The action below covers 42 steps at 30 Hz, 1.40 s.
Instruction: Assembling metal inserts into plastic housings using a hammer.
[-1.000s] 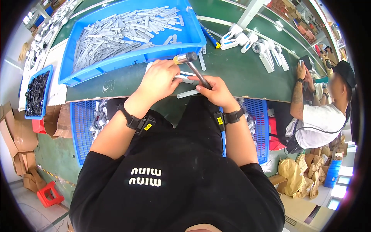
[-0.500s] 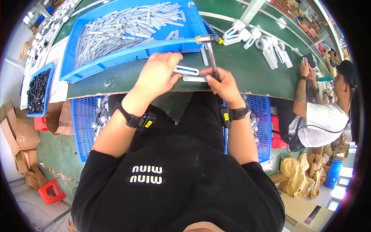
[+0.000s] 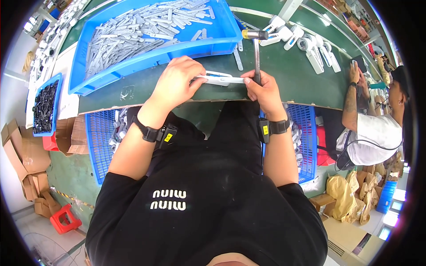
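Note:
A slim pale-grey strip (image 3: pixel 225 80) spans the gap between my hands, just above the green bench. My left hand (image 3: pixel 177 82) is closed, pinching its left end between thumb and fingers. At the other end, the fingertips of my right hand (image 3: pixel 265 91) touch the strip. That same hand is wrapped round the handle of a hammer (image 3: pixel 257 57), which stands upright with its yellow-and-black head at the top. Just behind the strip lies a white slotted handle piece (image 3: pixel 217 74), partly hidden by the strip and my left fingers.
A large blue tray (image 3: pixel 155 57) of loose grey strips stands beyond my hands. White handled parts (image 3: pixel 313 55) lie at the right rear. A small blue tray (image 3: pixel 57 104) holds black pieces at left. Blue baskets (image 3: pixel 98 153) sit under the bench edge. A person (image 3: pixel 372 128) works at right.
The strip has been lifted off the bench and now stretches between both hands, in front of the slotted piece. My right hand and the hammer have shifted a little to the right.

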Motion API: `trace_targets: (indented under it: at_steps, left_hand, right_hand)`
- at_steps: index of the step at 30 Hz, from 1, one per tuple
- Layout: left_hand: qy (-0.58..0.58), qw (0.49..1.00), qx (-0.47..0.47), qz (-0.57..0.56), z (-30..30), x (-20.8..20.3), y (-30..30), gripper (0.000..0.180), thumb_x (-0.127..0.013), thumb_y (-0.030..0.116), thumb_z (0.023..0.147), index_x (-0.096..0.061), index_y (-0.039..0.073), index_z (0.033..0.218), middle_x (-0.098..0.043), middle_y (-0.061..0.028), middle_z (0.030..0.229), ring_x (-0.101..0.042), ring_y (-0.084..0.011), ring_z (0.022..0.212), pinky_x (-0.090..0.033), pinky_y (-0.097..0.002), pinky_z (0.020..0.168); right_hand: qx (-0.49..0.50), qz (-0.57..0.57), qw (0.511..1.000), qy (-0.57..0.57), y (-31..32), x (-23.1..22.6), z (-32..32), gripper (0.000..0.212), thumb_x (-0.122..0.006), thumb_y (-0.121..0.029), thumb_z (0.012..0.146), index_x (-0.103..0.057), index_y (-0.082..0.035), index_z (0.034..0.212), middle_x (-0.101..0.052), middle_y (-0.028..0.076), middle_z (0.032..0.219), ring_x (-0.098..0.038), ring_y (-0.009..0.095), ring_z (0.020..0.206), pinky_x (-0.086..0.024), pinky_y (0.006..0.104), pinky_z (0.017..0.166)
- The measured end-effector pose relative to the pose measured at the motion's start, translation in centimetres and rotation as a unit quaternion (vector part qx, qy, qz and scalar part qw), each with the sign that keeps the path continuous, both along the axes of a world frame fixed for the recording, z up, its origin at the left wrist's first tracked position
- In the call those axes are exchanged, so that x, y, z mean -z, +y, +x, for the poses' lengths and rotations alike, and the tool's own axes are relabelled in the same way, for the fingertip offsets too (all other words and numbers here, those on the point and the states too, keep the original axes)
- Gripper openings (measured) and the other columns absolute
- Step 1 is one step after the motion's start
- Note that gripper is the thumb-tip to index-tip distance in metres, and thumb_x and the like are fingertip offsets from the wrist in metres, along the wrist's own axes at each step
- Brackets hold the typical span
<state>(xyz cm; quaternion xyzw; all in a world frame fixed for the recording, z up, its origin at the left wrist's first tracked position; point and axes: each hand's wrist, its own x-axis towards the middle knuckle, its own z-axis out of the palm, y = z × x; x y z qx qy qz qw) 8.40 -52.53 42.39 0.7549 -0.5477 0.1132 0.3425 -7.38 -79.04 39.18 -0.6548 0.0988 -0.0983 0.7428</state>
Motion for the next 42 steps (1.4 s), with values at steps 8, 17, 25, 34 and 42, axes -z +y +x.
trace_targets:
  at_steps: [8,17,25,34,42]
  left_hand:
    - [-0.042,0.999,0.005,-0.017,-0.2,0.3,0.1,0.020,-0.086,0.006,0.086,-0.076,0.005,0.103,-0.077,-0.0079,0.107,-0.072,-0.0309,0.103,-0.054,-0.0443,0.097]
    - [-0.057,0.998,0.007,0.008,-0.3,0.2,-0.5,0.018,-0.084,0.006,0.089,-0.075,0.007,0.104,-0.076,-0.0074,0.106,-0.072,-0.0312,0.100,-0.053,-0.0440,0.095]
    - [-0.018,1.000,-0.015,-0.008,-0.3,0.5,-0.5,0.017,-0.085,0.007,0.089,-0.074,0.007,0.102,-0.078,-0.0070,0.102,-0.073,-0.0305,0.098,-0.053,-0.0435,0.095]
    - [-0.055,0.998,0.000,-0.006,-0.2,0.8,-0.6,0.016,-0.085,0.007,0.089,-0.074,0.008,0.101,-0.078,-0.0053,0.104,-0.073,-0.0295,0.099,-0.053,-0.0430,0.095]
    - [-0.015,1.000,-0.002,0.005,0.0,0.7,-0.6,0.018,-0.085,0.007,0.089,-0.073,0.007,0.103,-0.077,-0.0070,0.104,-0.072,-0.0313,0.098,-0.052,-0.0431,0.095]
  right_hand:
    - [0.007,-0.033,0.999,0.013,0.5,-0.3,-0.3,0.011,-0.073,-0.008,0.107,-0.076,-0.001,0.114,-0.058,-0.008,0.072,-0.048,0.002,0.058,-0.038,0.0225,0.053]
    - [0.016,-0.060,0.998,0.020,0.7,-0.1,-0.3,0.011,-0.075,-0.010,0.106,-0.077,-0.002,0.113,-0.057,-0.009,0.070,-0.048,0.001,0.058,-0.037,0.0227,0.053]
    - [0.043,-0.046,0.998,-0.008,1.1,-0.3,-0.2,0.011,-0.074,-0.009,0.107,-0.077,-0.001,0.113,-0.059,-0.008,0.072,-0.050,0.002,0.059,-0.038,0.0231,0.053]
    - [0.049,-0.020,0.999,0.009,1.3,-0.9,-0.3,0.014,-0.071,-0.011,0.109,-0.075,0.000,0.116,-0.065,-0.002,0.082,-0.053,0.004,0.061,-0.042,0.0227,0.053]
    - [0.041,-0.031,0.999,0.001,1.1,-0.4,-0.3,0.014,-0.070,-0.011,0.109,-0.074,0.001,0.116,-0.064,-0.003,0.082,-0.053,0.004,0.061,-0.042,0.0226,0.053]
